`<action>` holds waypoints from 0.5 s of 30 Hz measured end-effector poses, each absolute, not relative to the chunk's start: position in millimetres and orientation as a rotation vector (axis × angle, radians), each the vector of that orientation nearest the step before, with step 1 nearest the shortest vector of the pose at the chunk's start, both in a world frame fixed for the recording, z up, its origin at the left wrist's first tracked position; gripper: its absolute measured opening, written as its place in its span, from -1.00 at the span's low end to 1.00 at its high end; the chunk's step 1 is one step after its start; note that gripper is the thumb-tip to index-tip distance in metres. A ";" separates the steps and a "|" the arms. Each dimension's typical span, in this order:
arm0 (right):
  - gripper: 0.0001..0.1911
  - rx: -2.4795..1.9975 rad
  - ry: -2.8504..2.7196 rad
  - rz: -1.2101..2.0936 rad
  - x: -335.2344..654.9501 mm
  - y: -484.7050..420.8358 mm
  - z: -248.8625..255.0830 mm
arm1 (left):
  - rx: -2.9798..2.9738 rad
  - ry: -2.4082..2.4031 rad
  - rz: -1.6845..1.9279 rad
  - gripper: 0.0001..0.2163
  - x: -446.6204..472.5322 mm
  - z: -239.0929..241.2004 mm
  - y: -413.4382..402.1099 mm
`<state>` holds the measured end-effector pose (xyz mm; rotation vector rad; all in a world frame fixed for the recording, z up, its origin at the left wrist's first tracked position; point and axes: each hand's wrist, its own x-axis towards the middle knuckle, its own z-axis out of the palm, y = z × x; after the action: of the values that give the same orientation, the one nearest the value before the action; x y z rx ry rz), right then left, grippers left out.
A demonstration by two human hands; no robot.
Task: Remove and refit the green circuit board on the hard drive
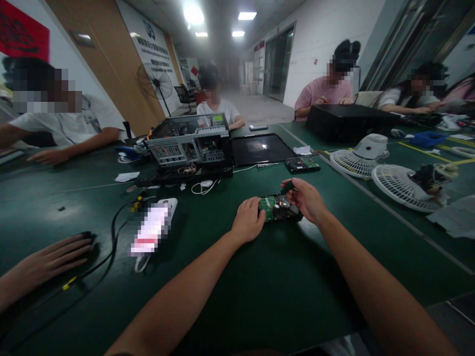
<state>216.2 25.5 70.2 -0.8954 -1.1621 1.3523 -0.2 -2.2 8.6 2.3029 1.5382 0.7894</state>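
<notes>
A hard drive (287,216) lies on the green table in front of me, its underside with a green circuit board (267,206) and a round metal hub facing up. My left hand (248,220) is closed over the drive's left end, fingers on top and thumb along the near side. At the right end, my right hand (306,198) pinches a small dark green piece (287,187) just above the drive. Whether that piece is a tool handle or a board, I cannot tell. The fingers partly cover it.
Beyond my hands stand an opened computer case (189,146), a black panel (261,148) and a second hard drive (302,164). White fan parts (403,188) lie to the right. On the left are a phone (152,227), a cable and another person's hand (55,257). Several people sit around.
</notes>
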 end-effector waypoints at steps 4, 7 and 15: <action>-0.65 -0.858 -1.127 1.377 217.2 27.2 68.3 | 2.299 1.535 0.788 -0.55 -0.1 9.0 -2.3; -0.59 -0.825 -1.071 1.445 218.1 29.0 67.2 | 2.297 1.536 0.792 -0.54 -0.1 8.4 -2.2; -0.60 -0.883 -1.056 1.436 214.0 24.7 70.9 | 2.327 1.541 0.795 -0.56 0.2 5.5 -1.2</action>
<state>214.0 24.7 70.9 -0.8826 -1.0557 1.4357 0.2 -1.2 5.5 2.3267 1.5409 0.7952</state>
